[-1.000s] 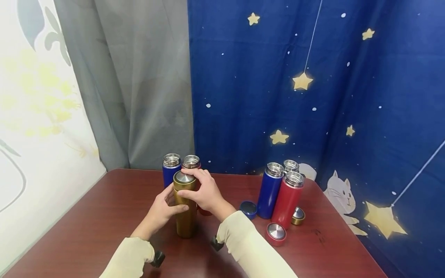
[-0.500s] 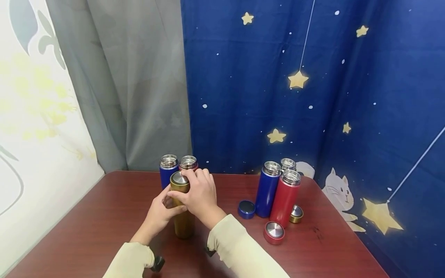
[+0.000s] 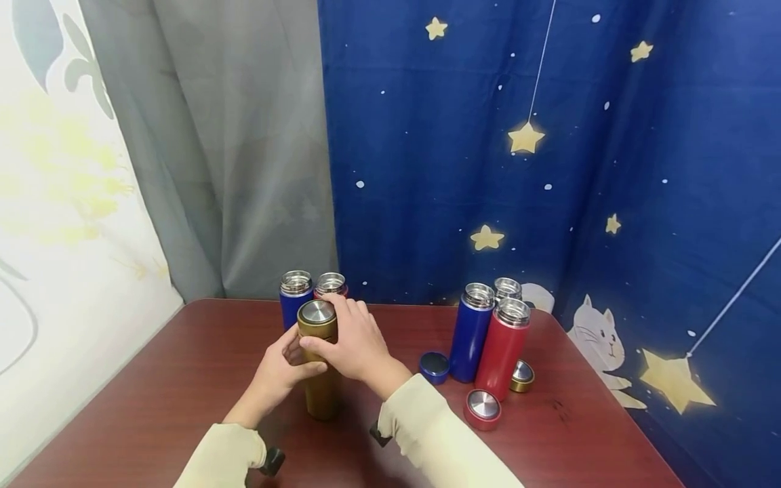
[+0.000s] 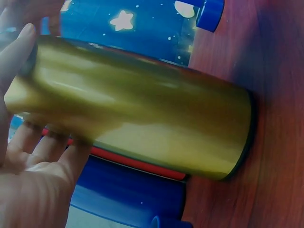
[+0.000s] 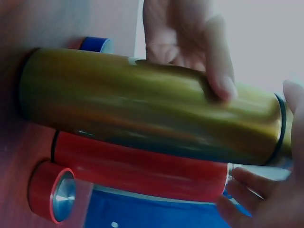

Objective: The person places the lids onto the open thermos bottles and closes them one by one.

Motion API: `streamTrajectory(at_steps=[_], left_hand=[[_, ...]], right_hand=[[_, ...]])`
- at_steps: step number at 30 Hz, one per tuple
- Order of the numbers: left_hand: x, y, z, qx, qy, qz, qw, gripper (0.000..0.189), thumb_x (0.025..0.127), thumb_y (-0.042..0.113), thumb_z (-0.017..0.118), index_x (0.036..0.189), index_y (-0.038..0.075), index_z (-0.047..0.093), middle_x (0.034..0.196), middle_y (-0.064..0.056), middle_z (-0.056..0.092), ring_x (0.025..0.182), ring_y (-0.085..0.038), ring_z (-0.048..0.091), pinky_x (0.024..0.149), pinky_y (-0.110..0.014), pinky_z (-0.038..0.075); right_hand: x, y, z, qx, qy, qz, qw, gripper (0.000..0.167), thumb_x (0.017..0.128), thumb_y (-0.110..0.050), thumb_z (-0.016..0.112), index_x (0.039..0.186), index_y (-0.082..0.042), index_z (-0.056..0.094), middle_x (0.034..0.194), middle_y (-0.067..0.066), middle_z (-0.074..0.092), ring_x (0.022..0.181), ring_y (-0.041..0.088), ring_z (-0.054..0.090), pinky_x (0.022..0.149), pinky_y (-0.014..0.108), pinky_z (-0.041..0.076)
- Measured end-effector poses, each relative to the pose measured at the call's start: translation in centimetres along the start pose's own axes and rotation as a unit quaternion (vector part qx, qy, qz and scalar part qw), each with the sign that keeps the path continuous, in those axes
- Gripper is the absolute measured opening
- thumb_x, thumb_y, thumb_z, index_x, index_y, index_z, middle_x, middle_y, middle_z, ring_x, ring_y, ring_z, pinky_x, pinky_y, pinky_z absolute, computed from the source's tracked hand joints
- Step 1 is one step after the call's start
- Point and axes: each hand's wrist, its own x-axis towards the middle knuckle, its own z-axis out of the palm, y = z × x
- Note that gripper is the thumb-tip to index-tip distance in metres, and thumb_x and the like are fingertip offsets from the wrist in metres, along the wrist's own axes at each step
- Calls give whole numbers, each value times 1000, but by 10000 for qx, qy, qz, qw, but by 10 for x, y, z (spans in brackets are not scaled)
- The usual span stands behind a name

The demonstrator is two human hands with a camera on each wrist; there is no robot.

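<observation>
A gold thermos bottle [image 3: 322, 396] stands upright on the table, its gold lid with a silver top [image 3: 318, 312] on its mouth. My left hand [image 3: 274, 373] grips the upper body, thumb on the near side and fingers behind. Around the lid curls my right hand [image 3: 360, 342], its thumb in front and fingers on the far side. The right wrist view shows the gold body [image 5: 142, 104], with the left thumb across it and a dark seam near the right fingers. In the left wrist view, the bottle's base [image 4: 237, 137] is close over the tabletop.
Behind the gold bottle stand a lidless blue bottle [image 3: 295, 301] and a lidless red one [image 3: 330, 285]. At right are a blue bottle [image 3: 471, 339], a red bottle [image 3: 503, 352] and another open mouth [image 3: 508, 288]. Blue [image 3: 434, 366], red [image 3: 483, 409] and gold [image 3: 522, 376] lids lie nearby.
My right hand turned around the lid, its fingers bunching closer half a second ago, then swung back and now spreads around it again. The left hand keeps its hold on the bottle.
</observation>
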Motion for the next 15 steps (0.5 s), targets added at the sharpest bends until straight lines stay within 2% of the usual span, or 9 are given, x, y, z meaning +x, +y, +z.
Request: streamTrajectory(at_steps=[2, 4, 7, 10, 15], left_hand=[[1, 0, -4, -23, -114, -58, 9999, 82, 83, 7, 77, 151, 15, 33, 141, -15, 51, 114, -17, 61, 87, -30, 53], [1, 0, -6, -6, -191, -73, 9998, 81, 83, 8, 77, 151, 15, 34, 141, -14, 51, 115, -18, 60, 88, -30, 52], [2, -1, -8, 60, -259, -59, 9996, 79, 82, 9, 78, 149, 14, 36, 139, -15, 52, 116, -23, 60, 88, -31, 52], [3, -2, -8, 110, -316, -26, 9994, 78, 81, 9, 78, 148, 14, 38, 138, -15, 53, 117, -26, 59, 89, -32, 52], [2, -2, -7, 147, -289, 27, 9995, 78, 82, 8, 78, 148, 15, 37, 138, -14, 53, 117, -25, 59, 89, -32, 52]], right_hand=[[1, 4, -4, 880, -497, 63, 9949, 76, 87, -49, 67, 150, -24, 33, 135, 1, 51, 118, 17, 44, 96, 37, 43], [2, 8, -7, 1539, -832, -43, 9846, 78, 88, -39, 69, 153, -25, 28, 145, 2, 44, 127, 19, 39, 102, 42, 40], [5, 15, -10, 2111, -1098, -278, 9709, 72, 90, -27, 68, 153, -24, 31, 150, 0, 41, 132, 18, 38, 107, 43, 36], [6, 19, -11, 2253, -1134, -362, 9670, 66, 90, -22, 69, 150, -23, 40, 146, 0, 46, 131, 16, 43, 106, 39, 37], [6, 18, -13, 1854, -867, -286, 9784, 63, 86, -31, 74, 144, -27, 50, 138, -1, 55, 121, 18, 50, 100, 38, 43]])
